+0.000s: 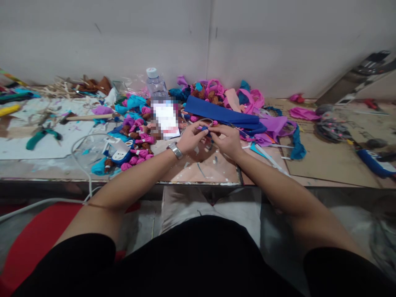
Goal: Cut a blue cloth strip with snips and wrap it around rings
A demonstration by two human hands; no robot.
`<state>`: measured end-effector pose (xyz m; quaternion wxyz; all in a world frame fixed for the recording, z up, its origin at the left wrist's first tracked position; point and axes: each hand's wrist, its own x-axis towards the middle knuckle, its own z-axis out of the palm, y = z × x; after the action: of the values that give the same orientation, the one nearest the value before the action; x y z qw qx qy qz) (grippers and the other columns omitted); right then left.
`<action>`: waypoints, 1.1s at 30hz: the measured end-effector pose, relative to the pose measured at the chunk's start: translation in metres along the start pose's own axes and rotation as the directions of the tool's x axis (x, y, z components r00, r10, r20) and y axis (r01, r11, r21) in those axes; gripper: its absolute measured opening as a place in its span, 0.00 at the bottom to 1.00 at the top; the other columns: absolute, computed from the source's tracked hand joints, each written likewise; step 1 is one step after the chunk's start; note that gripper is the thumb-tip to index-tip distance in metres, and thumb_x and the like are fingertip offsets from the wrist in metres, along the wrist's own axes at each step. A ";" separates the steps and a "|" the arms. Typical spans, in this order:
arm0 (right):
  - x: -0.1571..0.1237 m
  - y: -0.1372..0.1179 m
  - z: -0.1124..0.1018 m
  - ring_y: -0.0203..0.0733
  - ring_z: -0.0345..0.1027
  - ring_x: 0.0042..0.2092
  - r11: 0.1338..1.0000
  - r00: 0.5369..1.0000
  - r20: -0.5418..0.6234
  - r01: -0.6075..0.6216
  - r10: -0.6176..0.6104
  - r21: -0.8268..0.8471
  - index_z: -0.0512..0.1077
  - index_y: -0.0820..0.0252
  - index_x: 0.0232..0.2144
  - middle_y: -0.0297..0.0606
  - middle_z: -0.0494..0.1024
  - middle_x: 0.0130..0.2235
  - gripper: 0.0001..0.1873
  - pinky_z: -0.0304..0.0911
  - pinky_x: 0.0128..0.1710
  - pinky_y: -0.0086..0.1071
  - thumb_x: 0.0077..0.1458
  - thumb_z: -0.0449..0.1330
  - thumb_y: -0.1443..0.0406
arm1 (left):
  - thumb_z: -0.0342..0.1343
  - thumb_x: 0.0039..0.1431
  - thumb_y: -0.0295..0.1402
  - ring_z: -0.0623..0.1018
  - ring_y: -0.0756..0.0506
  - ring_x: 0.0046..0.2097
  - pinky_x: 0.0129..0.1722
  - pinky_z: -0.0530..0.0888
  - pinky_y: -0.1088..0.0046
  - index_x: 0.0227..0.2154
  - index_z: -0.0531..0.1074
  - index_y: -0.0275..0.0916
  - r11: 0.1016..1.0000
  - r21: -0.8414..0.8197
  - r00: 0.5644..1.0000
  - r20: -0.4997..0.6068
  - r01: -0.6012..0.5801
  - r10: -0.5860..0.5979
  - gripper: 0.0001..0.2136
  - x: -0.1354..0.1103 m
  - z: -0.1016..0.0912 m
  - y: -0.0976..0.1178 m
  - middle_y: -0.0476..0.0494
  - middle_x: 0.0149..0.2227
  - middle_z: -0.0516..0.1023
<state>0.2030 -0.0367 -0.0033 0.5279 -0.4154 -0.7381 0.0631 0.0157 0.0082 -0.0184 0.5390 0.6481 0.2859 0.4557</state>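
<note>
At the middle of the bench, my left hand [192, 138] and my right hand [227, 141] meet with fingertips pinched together. Between them is a small dark blue piece [204, 128] that looks like fabric, mostly covered by the fingers. A thin pale loop [209, 120] shows just above the left fingers; whether it joins the blue piece I cannot tell. Right behind the hands lies a long folded strip of blue fabric [221, 113]. Purple fabric [274, 127] is bunched to the right of my right hand. A lit phone [167, 119] leans close to my left hand.
Pink, turquoise and brown knotted fabric pieces [140, 140] spread left of the hands. A clear bottle [156, 86] stands behind the phone. Farther left lie a hammer [89, 117] and green-handled pliers [41, 138]. A white cable [74, 144] hangs over the bench edge. Cardboard [328, 156] covers the right side.
</note>
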 end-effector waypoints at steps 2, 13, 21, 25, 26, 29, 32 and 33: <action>0.000 0.001 0.000 0.44 0.80 0.38 1.000 1.000 -0.008 0.023 -0.023 0.005 0.86 0.53 0.39 0.37 0.88 0.40 0.10 0.74 0.43 0.38 0.61 0.64 0.67 | 0.68 0.62 0.43 0.81 0.50 0.29 0.30 0.79 0.75 0.47 0.76 0.40 1.000 -0.007 1.000 0.008 -0.003 0.003 0.16 0.000 0.000 0.001 0.47 0.35 0.83; 0.002 0.001 -0.004 0.43 0.78 0.36 0.999 0.999 0.007 0.039 -0.039 -0.027 0.83 0.56 0.37 0.38 0.87 0.38 0.05 0.73 0.41 0.37 0.62 0.66 0.65 | 0.71 0.58 0.46 0.82 0.50 0.31 0.32 0.80 0.77 0.48 0.78 0.38 0.998 -0.049 0.999 0.011 0.051 -0.050 0.21 -0.002 0.000 0.008 0.42 0.40 0.85; 0.001 0.008 -0.007 0.45 0.80 0.44 0.993 0.988 0.105 0.117 -0.118 0.016 0.84 0.54 0.48 0.42 0.86 0.47 0.13 0.76 0.46 0.38 0.62 0.65 0.62 | 0.73 0.55 0.44 0.80 0.53 0.28 0.28 0.77 0.81 0.45 0.78 0.40 0.979 -0.151 0.988 -0.051 0.137 -0.146 0.20 0.000 -0.001 0.010 0.47 0.36 0.84; 0.002 0.012 -0.007 0.47 0.81 0.48 0.991 0.987 0.089 0.136 -0.134 -0.017 0.85 0.53 0.46 0.42 0.86 0.47 0.10 0.76 0.52 0.40 0.63 0.66 0.62 | 0.75 0.53 0.44 0.82 0.51 0.30 0.32 0.81 0.76 0.44 0.77 0.40 0.951 -0.240 0.977 -0.030 0.196 -0.209 0.21 0.000 -0.001 0.010 0.47 0.37 0.84; 0.002 0.012 -0.007 0.47 0.81 0.48 0.990 0.987 0.083 0.137 -0.135 -0.022 0.85 0.53 0.45 0.42 0.87 0.46 0.10 0.76 0.52 0.40 0.64 0.67 0.61 | 0.75 0.53 0.44 0.83 0.50 0.32 0.34 0.82 0.74 0.44 0.77 0.40 0.946 -0.252 0.976 -0.024 0.205 -0.218 0.21 0.000 0.000 0.011 0.46 0.38 0.84; 0.003 0.010 -0.008 0.47 0.82 0.47 0.990 0.987 0.080 0.141 -0.139 -0.026 0.85 0.53 0.45 0.41 0.87 0.46 0.09 0.76 0.53 0.40 0.65 0.66 0.60 | 0.75 0.52 0.45 0.85 0.47 0.35 0.37 0.84 0.71 0.43 0.76 0.39 0.928 -0.301 0.974 0.004 0.219 -0.228 0.22 -0.002 0.002 0.014 0.44 0.39 0.85; 0.003 0.008 -0.010 0.46 0.82 0.47 0.987 0.984 0.076 0.162 -0.160 -0.021 0.85 0.53 0.45 0.41 0.87 0.46 0.09 0.76 0.52 0.38 0.67 0.65 0.60 | 0.75 0.52 0.44 0.86 0.45 0.38 0.41 0.84 0.67 0.43 0.75 0.38 0.901 -0.362 0.970 0.049 0.240 -0.238 0.22 -0.004 0.003 0.019 0.44 0.39 0.85; 0.004 0.007 -0.010 0.45 0.82 0.47 0.986 0.983 0.080 0.167 -0.165 -0.021 0.85 0.53 0.44 0.41 0.87 0.46 0.09 0.76 0.52 0.38 0.67 0.65 0.61 | 0.75 0.52 0.44 0.86 0.45 0.38 0.41 0.84 0.66 0.42 0.75 0.38 0.894 -0.374 0.968 0.063 0.248 -0.242 0.22 -0.004 0.003 0.020 0.44 0.38 0.84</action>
<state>0.2148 -0.0332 -0.0001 0.4965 -0.3570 -0.7909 0.0247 0.0142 -0.0018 0.0001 0.7091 0.4939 0.2680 0.4260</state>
